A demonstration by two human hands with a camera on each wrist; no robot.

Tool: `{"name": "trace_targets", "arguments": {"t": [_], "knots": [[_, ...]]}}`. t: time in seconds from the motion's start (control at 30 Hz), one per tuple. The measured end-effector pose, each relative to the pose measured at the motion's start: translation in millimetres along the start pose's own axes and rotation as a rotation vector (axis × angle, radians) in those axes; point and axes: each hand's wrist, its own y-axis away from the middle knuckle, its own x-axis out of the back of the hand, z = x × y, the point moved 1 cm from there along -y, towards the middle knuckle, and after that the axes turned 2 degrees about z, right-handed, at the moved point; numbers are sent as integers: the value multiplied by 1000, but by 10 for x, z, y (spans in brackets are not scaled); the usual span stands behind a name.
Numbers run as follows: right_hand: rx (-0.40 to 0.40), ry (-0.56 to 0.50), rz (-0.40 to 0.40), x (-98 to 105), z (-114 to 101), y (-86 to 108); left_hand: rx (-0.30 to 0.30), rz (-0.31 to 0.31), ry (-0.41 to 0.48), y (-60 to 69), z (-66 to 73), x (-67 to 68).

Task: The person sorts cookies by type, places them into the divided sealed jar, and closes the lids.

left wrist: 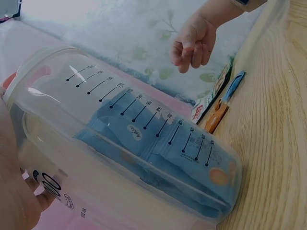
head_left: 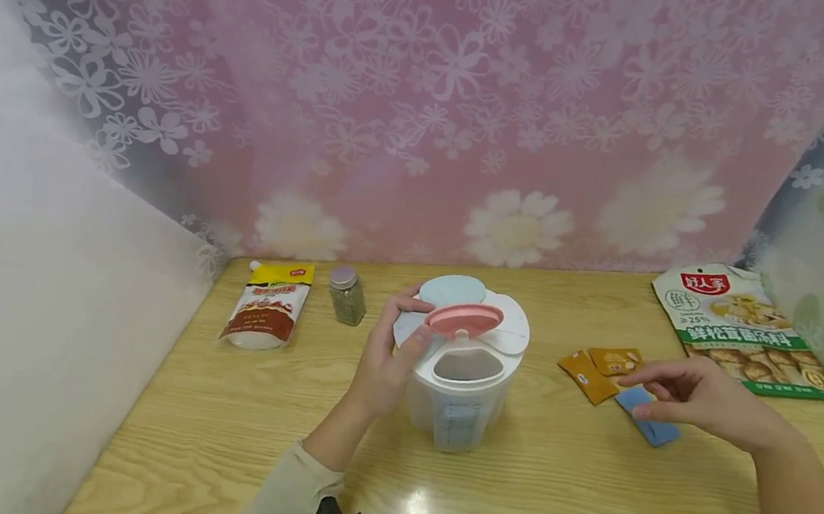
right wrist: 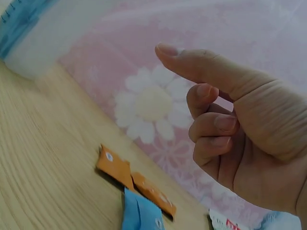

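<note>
A clear, divided storage container (head_left: 461, 421) with a white lid stands on the table. Its pink flap (head_left: 467, 320) is raised above the front opening, while the light blue flap (head_left: 452, 290) lies closed. My left hand (head_left: 384, 359) grips the container's left side, thumb over the lid. Through the clear wall, the left wrist view shows blue sachets (left wrist: 148, 134) in one compartment. My right hand (head_left: 709, 401) hovers above a blue sachet (head_left: 657, 431), holding nothing, its lower fingers loosely curled. Two orange sachets (head_left: 589, 378) lie just beside that blue one.
A white and green food packet (head_left: 747, 330) lies at the back right. At the back left are a spouted pouch (head_left: 267, 305) and a small glass jar (head_left: 347, 296) with a pinkish lid. Floral fabric (head_left: 426, 124) hangs behind the wooden table (head_left: 250, 433).
</note>
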Motion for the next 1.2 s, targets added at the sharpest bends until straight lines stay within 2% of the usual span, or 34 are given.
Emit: {"name": "trace_targets", "arguments": {"t": [0.17,0.5,0.7,0.83,0.97,1.2], "knots": [[-68,2,-33,124,144,52,2,6,16,3,-7,4],[-167,19,-68,198,363,140,-6,7,33,23,-26,-12],[-171,-21,-83,224,500,186,3,3,18,31,-23,-15],[-155,-23,-52,228,576,192,3,6,18,23,-16,-15],[-155,55,-4,222,625,192,-6,6,24,10,-18,-11],[-156,172,17,211,668,166,-14,5,17,-15,-10,-13]]}}
